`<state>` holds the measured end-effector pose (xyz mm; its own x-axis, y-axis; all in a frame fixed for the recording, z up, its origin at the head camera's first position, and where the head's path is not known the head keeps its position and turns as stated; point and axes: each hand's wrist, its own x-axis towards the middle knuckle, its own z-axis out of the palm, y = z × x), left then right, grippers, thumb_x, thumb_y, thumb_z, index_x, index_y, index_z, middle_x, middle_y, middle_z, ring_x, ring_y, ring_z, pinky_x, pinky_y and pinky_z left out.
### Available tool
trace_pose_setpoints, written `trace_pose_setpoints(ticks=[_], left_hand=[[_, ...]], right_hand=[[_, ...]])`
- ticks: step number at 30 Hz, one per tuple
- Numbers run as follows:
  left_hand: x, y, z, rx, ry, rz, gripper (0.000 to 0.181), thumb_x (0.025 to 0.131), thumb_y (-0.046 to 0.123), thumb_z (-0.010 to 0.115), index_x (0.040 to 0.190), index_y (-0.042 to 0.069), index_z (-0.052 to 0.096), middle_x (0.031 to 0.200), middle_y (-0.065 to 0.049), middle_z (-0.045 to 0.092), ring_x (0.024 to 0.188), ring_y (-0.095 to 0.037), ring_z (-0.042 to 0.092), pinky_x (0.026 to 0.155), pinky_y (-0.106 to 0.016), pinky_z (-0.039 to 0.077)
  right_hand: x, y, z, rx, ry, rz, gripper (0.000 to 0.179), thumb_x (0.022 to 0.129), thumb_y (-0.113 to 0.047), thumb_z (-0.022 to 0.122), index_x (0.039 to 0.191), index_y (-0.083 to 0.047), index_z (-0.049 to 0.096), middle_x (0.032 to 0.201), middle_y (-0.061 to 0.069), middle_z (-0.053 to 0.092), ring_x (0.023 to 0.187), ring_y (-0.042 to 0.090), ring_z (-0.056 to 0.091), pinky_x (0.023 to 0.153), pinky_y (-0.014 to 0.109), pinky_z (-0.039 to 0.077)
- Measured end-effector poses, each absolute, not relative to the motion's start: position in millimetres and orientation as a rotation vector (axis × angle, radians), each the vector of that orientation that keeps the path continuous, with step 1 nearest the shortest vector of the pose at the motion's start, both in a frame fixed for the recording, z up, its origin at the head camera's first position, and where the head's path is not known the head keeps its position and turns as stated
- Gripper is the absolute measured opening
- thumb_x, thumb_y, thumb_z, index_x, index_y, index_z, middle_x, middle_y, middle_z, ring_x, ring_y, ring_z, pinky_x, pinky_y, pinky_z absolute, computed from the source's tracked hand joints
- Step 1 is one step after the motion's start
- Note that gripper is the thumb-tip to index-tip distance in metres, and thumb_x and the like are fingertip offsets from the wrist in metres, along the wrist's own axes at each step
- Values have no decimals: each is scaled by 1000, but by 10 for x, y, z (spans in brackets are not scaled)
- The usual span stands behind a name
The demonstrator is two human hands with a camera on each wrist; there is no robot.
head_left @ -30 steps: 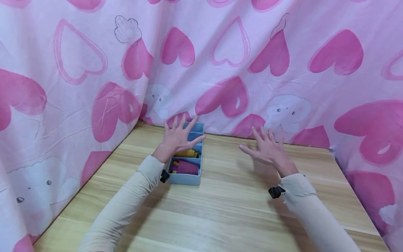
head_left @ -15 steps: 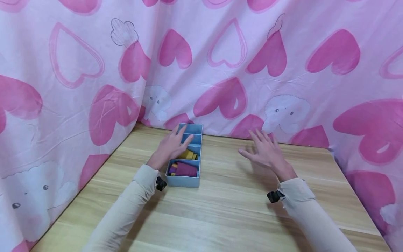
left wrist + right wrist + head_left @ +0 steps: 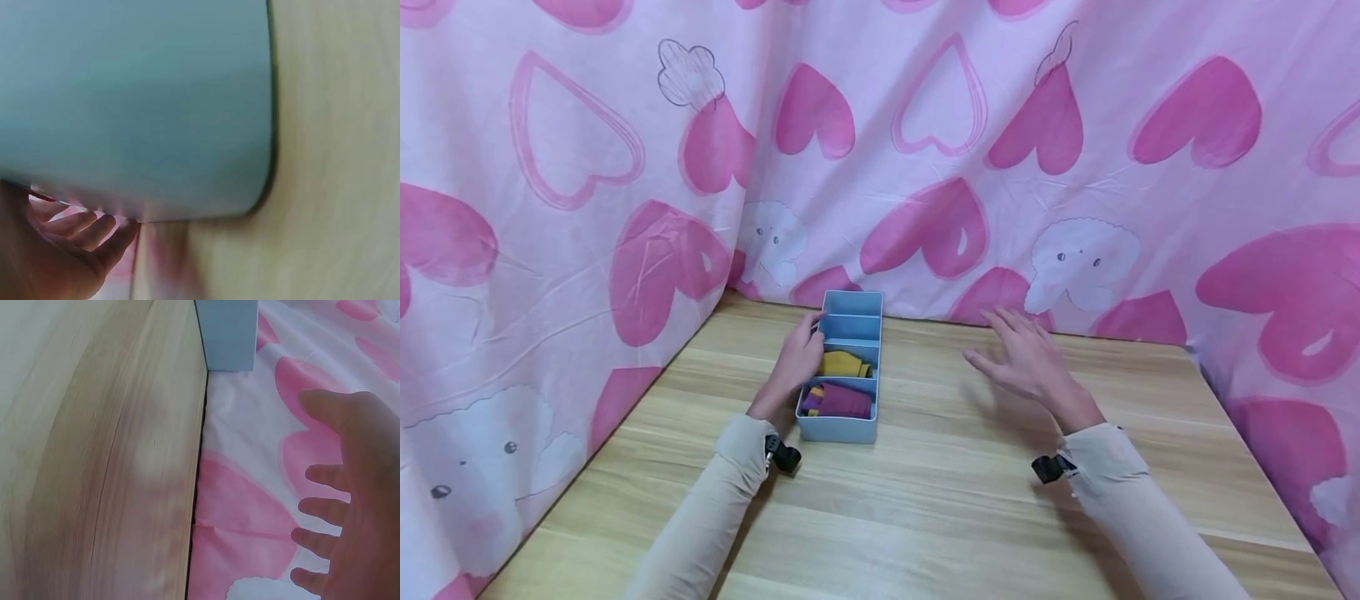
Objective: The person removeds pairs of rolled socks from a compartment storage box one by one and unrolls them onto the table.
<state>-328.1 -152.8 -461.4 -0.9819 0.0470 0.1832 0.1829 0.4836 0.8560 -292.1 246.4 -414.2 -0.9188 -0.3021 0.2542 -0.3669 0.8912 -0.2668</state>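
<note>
A grey-blue organizer box, divided into several compartments in a row, stands on the table's left half. Its nearest compartment holds a rolled maroon cloth with purple and yellow at one end. Behind that lies a folded mustard-yellow cloth. My left hand is at the box's left side, its fingertips right at the rim. In the left wrist view, the fingers lie along the box's outer wall. My right hand hovers over the table right of the box, fingers extended, holding nothing.
The wood-grain table meets a pink heart-patterned curtain at the back and both sides. The box's far end sits close to the back curtain. Black wrist cameras, such as the left one, stick out from both sleeves.
My left hand has moved from above the box down to its left side, its spread fingers drawing together. The right hand has tipped slightly and stays right of the box.
</note>
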Motion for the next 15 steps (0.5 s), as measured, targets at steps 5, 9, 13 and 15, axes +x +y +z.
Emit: trace_pose_setpoints(ticks=[5,9,13,15], left_hand=[[-3257,-1527,-4679,-93,-2473,-1772,50,112,22,36,160,14,49,173,-11,42,159,-32,39,133,-56,27],[-3238,-1519,-4710,-81,-2432,-1863,51,113,24,36,161,15,48,174,-9,41,160,-30,37,134,-55,26],[-3223,-1502,-4726,-97,-2434,-1851,52,112,25,37,161,15,48,172,-9,43,160,-30,38,134,-55,27],[-3224,-1496,-4728,-105,-2437,-1838,51,112,25,38,161,14,48,172,-9,43,160,-30,39,134,-54,28]], right_hand=[[-2892,2377,-4130,547,-2838,530,81,102,-60,64,167,-17,42,175,14,37,160,43,36,127,70,31],[-2855,2276,-4114,560,-2856,555,77,103,-59,63,167,-21,42,175,13,38,161,40,37,125,69,35],[-2827,2129,-4095,603,-2858,573,76,103,-57,63,168,-25,41,174,10,40,161,37,38,124,68,37],[-2815,2040,-4082,617,-2862,583,75,103,-57,64,168,-28,40,174,8,41,160,35,39,123,68,39]])
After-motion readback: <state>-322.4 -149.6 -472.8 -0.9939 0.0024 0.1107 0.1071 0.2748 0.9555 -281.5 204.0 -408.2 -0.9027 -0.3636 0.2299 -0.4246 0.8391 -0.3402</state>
